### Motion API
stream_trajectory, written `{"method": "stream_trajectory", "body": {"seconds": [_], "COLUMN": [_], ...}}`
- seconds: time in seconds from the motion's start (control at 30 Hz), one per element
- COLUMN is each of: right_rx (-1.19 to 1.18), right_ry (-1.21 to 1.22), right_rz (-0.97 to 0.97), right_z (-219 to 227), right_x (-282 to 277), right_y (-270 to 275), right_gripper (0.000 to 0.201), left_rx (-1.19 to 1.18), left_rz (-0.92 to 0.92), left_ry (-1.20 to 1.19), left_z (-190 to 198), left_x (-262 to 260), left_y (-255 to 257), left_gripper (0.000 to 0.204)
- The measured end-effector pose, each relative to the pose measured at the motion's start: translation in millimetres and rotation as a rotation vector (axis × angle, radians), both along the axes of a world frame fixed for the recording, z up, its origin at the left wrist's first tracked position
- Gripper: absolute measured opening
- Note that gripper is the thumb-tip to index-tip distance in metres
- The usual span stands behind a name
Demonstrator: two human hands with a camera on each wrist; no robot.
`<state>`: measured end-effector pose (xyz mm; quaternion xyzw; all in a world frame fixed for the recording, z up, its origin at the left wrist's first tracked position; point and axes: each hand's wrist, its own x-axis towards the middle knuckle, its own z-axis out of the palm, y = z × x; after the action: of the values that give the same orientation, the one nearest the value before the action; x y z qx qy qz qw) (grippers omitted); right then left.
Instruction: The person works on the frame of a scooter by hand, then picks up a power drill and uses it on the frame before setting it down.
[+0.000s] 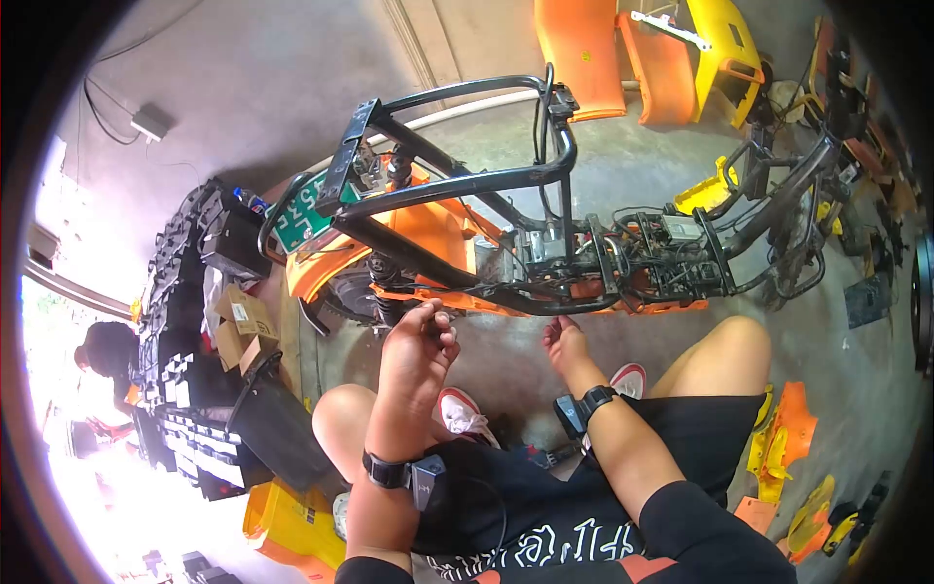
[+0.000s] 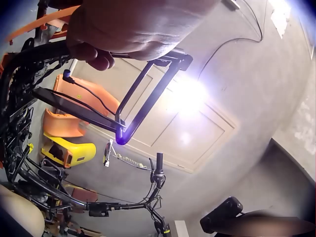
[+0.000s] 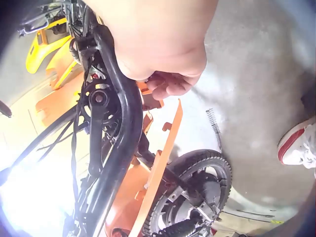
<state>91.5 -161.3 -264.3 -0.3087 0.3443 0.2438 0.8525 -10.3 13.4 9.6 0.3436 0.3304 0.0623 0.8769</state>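
Observation:
A stripped vehicle frame of black tubes (image 1: pixel 457 182) stands in front of me, with exposed wiring and orange body panels (image 1: pixel 452 229). My left hand (image 1: pixel 416 355) is raised just below its lower side tube, palm turned inward and fingers loosely bent, with nothing visible in them. To its right, my right hand (image 1: pixel 566 348) is close under the same tube. Its fingers are curled in; I cannot tell whether they hold something small. In the right wrist view, those curled fingers (image 3: pixel 170 85) lie beside the black tube (image 3: pixel 123 113) and an orange panel edge (image 3: pixel 160 163).
A treaded wheel (image 3: pixel 217 170) and a coil spring (image 3: pixel 213 123) show below the frame. Orange panels (image 1: pixel 584 58) and a yellow panel (image 1: pixel 720 54) lean at the back. At left stand stacked black tyres (image 1: pixel 175 273) and a cardboard box (image 1: pixel 243 326). Yellow and orange parts (image 1: pixel 778 443) lie right.

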Motion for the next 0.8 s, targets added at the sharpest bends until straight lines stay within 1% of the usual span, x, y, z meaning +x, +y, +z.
{"method": "stream_trajectory", "body": {"seconds": [0.07,0.13,0.2,0.23,0.4,0.47,0.53,0.6,0.63,0.67,0.7,0.73,0.8], "right_rx": [-0.074,-0.062,0.027,0.032,-0.096,-0.223,-0.233,0.002,-0.017,-0.030,-0.073,-0.072,-0.176], "right_ry": [-0.004,0.014,0.006,-0.002,0.003,-0.062,-0.059,-0.083,-0.056,-0.026,-0.002,-0.004,0.011], "right_rz": [0.051,0.070,0.096,0.118,0.121,0.146,0.119,0.147,0.164,0.188,0.197,0.196,0.145], "right_z": [6.0,1.7,-1.4,-2.2,6.4,5.8,1.0,-5.2,1.1,7.4,11.1,15.2,19.3], "right_x": [3.0,4.0,4.0,4.1,0.8,-1.2,0.0,0.9,2.0,1.9,1.2,-0.1,-1.8], "right_y": [-2.3,-3.6,-3.8,-3.9,-1.3,1.9,3.3,-0.4,-1.1,-1.1,-1.3,0.8,1.9], "right_gripper": [0.018,0.022,0.025,0.026,0.020,0.018,0.020,0.022,0.024,0.025,0.023,0.023,0.022], "left_rx": [-0.010,-0.025,-0.030,-0.008,0.013,0.008,0.015,0.005,-0.004,0.016,0.020,0.026,0.030], "left_rz": [0.001,0.006,-0.002,0.002,-0.002,-0.020,-0.026,-0.060,-0.061,-0.035,-0.036,-0.036,-0.041], "left_ry": [0.008,0.016,-0.010,0.002,0.010,0.001,0.008,0.000,0.000,0.038,0.043,0.044,0.034], "left_z": [0.8,0.3,-0.1,1.6,0.3,-3.1,-4.0,-1.9,0.5,5.4,4.5,4.2,3.5], "left_x": [0.5,0.4,0.1,-0.1,0.8,1.3,1.4,0.3,0.5,1.7,1.3,1.5,0.8], "left_y": [-0.8,-0.9,-0.7,-1.8,-2.9,-0.6,1.0,0.0,-1.5,-6.3,-6.6,-5.4,-4.9], "left_gripper": [0.015,0.014,0.013,0.013,0.013,0.014,0.015,0.016,0.016,0.012,0.011,0.011,0.011]}}
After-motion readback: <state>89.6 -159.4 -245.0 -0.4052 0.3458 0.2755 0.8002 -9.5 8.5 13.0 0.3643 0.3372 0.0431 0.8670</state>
